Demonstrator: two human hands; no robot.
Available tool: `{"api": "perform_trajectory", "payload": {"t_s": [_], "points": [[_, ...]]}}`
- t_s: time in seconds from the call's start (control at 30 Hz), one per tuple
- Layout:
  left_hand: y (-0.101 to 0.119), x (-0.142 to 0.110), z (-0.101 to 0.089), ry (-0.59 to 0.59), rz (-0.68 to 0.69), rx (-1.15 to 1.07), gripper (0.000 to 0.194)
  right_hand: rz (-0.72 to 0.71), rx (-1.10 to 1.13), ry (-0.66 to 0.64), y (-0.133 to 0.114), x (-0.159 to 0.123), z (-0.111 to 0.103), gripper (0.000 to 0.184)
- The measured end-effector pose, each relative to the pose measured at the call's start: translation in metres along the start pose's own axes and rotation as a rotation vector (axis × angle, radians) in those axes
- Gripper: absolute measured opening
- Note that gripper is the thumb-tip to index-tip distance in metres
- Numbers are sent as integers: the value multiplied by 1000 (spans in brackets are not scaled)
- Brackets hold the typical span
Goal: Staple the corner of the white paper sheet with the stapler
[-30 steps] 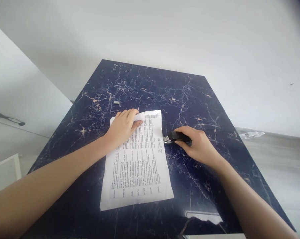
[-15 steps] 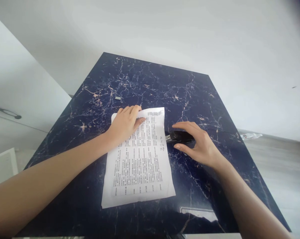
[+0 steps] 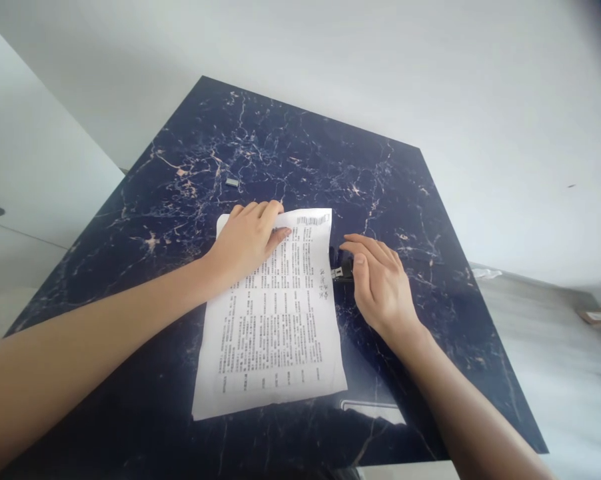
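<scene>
Printed paper sheets [image 3: 273, 347] lie on the dark marbled table, their text running sideways and a handwritten note near the right edge. My left hand [image 3: 248, 237] grips their top edge, fingers curled over it and thumb resting on the print. At the right edge of the paper is a black stapler [image 3: 347, 269], its metal nose against or over the sheet's margin; I cannot tell how far in. My right hand [image 3: 384, 283] is closed over the stapler from above and hides most of it.
Beyond the paper, a small pale grey block [image 3: 232, 182], perhaps a strip of staples, lies on the table [image 3: 300, 140]. A white wall stands behind the table. On the floor at right are a clear plastic scrap [image 3: 486, 273] and a brown-edged object [image 3: 600, 317].
My right hand has gone from spread around the stapler to closed down over it. My left hand keeps its place on the paper. The whole view has shifted slightly.
</scene>
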State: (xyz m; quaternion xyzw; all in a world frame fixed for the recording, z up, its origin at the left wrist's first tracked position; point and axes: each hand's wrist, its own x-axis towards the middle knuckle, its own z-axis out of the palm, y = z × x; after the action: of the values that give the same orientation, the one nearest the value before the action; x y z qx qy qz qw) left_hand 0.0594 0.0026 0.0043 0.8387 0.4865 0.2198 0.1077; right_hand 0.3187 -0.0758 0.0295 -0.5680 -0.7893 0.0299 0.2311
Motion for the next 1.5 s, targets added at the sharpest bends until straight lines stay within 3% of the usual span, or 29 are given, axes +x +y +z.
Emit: {"api": "perform_trajectory", "payload": {"t_s": [1.1, 1.5], "points": [[0, -3, -1, -13, 22, -44, 35, -94, -303, -62, 1, 4, 6, 37], [-2, -5, 1, -11, 20, -59, 35, -163, -316, 87, 15, 0, 19, 40]]}}
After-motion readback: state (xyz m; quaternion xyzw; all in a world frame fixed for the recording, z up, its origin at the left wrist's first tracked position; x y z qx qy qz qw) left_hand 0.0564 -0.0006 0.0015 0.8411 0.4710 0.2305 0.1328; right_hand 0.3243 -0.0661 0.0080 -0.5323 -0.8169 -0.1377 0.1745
